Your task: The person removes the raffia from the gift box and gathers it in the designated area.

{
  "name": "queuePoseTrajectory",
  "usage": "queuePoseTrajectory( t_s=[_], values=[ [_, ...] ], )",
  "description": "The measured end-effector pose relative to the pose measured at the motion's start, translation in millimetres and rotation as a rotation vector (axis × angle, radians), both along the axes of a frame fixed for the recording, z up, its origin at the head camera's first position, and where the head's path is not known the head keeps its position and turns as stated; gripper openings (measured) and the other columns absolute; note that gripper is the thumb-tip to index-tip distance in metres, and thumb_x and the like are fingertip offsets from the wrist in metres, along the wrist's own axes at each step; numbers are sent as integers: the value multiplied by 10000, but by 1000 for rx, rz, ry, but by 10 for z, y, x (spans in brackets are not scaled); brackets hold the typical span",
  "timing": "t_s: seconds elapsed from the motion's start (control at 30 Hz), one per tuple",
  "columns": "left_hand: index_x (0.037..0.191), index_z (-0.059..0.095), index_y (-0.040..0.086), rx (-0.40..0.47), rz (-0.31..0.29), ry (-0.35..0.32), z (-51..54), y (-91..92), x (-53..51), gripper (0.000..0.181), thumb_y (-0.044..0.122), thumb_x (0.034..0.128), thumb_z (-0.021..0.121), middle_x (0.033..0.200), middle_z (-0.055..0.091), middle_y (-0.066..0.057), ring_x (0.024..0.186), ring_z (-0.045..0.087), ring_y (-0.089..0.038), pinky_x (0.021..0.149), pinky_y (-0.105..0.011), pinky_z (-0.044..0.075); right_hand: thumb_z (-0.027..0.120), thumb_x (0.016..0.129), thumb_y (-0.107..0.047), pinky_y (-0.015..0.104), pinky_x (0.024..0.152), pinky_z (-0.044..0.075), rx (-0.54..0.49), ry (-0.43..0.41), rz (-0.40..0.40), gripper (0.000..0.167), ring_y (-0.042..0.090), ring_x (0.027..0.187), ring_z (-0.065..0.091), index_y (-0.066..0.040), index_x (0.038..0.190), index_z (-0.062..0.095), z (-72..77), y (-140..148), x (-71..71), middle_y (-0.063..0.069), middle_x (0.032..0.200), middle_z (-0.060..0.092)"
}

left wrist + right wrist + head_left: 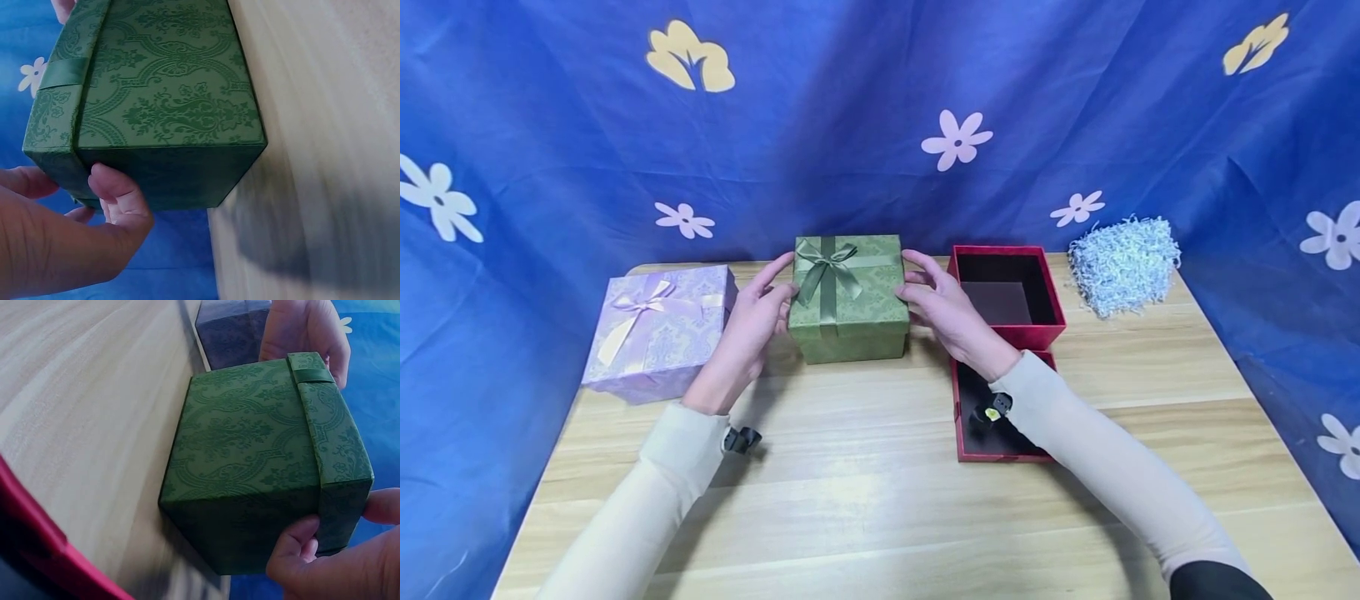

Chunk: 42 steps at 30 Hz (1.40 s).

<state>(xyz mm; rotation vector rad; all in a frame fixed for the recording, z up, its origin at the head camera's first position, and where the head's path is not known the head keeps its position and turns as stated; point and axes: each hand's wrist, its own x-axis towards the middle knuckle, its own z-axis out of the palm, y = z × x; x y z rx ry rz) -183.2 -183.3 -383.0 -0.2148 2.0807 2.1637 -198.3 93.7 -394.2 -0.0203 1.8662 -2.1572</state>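
A green patterned gift box (856,342) sits near the back of the table, its lid (872,292) on and tied with a green ribbon bow (828,265). My left hand (748,321) grips its left side and my right hand (947,317) its right. In the left wrist view the thumb (115,184) lies by the lid's lower edge, with other fingers round the corner. The right wrist view shows that thumb (299,540) in a similar place at the lid's edge. Some fingertips behind the box are hidden.
A lilac gift box (662,333) with a bow stands left of my left hand. To the right is an uncovered red box (1037,336), dark inside. Its red-rimmed lid (1000,457) lies in front, under my right forearm. Pale blue shredded paper (1123,267) lies at the back right.
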Motion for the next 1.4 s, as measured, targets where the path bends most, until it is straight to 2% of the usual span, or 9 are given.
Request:
queuePoseTrajectory(
  t_s=[0.17,0.33,0.43,0.53,0.7,0.9,1.1,1.23,1.4],
  values=[
    [1683,397,57,32,4,8,60,18,27,623,44,1082,561,800,517,71,630,463,-15,540,-151,403,667,1005,-32,471,1023,497,3,22,-3,699,263,1250,573,-138,1659,448,72,18,31,182,1540,448],
    [1585,375,-143,149,2,-28,152,26,86,552,18,1091,562,800,563,65,650,494,-11,550,-137,443,654,1020,-16,380,999,502,-49,13,-30,659,187,1179,608,-1,1638,425,158,39,62,130,1462,522],
    [1439,511,-135,219,0,-34,209,12,134,380,-3,1090,585,832,613,32,657,529,-28,572,-148,477,651,1034,-8,283,898,520,-86,5,-54,551,96,952,615,111,1547,489,184,61,73,53,1220,622],
    [1200,681,-48,248,-9,-17,257,-11,178,137,-8,1078,635,885,682,0,709,590,-63,637,-174,533,644,1051,-1,277,930,549,-111,-2,-68,432,75,894,644,174,1439,572,195,87,90,44,1109,686],
    [974,810,97,235,-43,12,317,-63,242,174,-3,1056,694,931,749,-21,763,646,-103,729,-202,577,662,1065,-30,409,1134,493,-80,-12,-72,383,123,1096,688,157,1398,630,226,124,149,149,1319,693],
    [1130,791,50,111,-58,40,413,-107,338,115,11,1045,724,980,748,5,822,647,-95,741,-185,557,744,1035,-135,348,980,549,49,22,-67,420,104,947,652,49,1408,685,267,187,246,48,1206,751],
    [1526,514,-133,-31,-130,50,515,-153,463,534,59,1067,710,925,754,54,741,622,-60,624,-177,501,759,1022,-115,246,707,570,42,68,0,528,121,723,654,33,1506,607,313,265,376,53,947,784],
    [1599,414,-125,-43,-206,52,548,-190,571,594,43,1089,666,852,790,-25,668,704,-93,546,-208,501,754,1018,-70,309,756,635,9,87,42,565,148,732,732,38,1539,561,340,317,470,118,932,795],
    [1616,392,-116,-60,-279,97,551,-213,709,599,27,1095,650,962,817,-127,826,803,-181,623,-278,604,711,1017,24,388,836,648,-44,91,87,597,194,815,789,64,1571,491,328,357,610,150,976,804]
  ],
)
